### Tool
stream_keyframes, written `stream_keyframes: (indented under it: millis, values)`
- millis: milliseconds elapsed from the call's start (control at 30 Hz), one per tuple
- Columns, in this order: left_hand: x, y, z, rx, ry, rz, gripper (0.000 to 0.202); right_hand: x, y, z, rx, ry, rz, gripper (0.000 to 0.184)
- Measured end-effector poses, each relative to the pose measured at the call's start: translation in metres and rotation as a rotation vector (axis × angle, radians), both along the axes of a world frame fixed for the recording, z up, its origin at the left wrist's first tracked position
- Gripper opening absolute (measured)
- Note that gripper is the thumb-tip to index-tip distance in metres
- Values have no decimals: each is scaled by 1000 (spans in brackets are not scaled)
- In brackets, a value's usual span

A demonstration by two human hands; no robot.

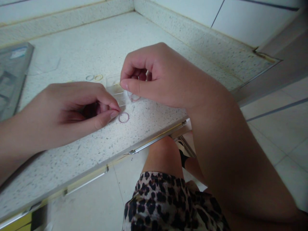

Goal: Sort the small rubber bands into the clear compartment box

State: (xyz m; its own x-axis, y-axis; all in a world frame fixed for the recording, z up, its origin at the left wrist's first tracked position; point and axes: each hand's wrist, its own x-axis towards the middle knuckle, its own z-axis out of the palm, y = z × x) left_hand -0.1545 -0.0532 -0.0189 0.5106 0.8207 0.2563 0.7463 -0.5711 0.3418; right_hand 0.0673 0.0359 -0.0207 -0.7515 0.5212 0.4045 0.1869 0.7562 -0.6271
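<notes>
My left hand [81,112] rests over the counter with thumb and forefinger pinched together; anything between them is too small to make out. Just right of those fingertips lies a thin purplish ring-shaped band [124,117]. A clear plastic box with compartments [120,99] sits beyond it. Above the box my right hand [146,70] is closed in a pinch, its fingertips at the compartments, and what they grip is hidden. Inside the box a pinkish band [134,97] shows below the right thumb. Behind my left hand lie a blue-grey band [89,78] and a yellow band [98,77], side by side.
A speckled white countertop [84,48] runs back to a raised edge and tiled wall. On the left stands a grey-framed panel [14,73], with a clear flat sheet [45,64] beside it. Metal drawer handles [86,181] line the front below the counter's edge.
</notes>
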Motion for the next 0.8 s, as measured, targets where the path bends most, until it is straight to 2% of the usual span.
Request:
stream_keyframes:
  millis: [333, 800]
  values:
    - [-3, 1, -2, -16, 5, 14, 9, 2, 1, 0, 20, -27, 12, 23]
    - [-1, 0, -2, -2, 15, 26, 13, -1, -1, 2, 39, -80, -69, 16]
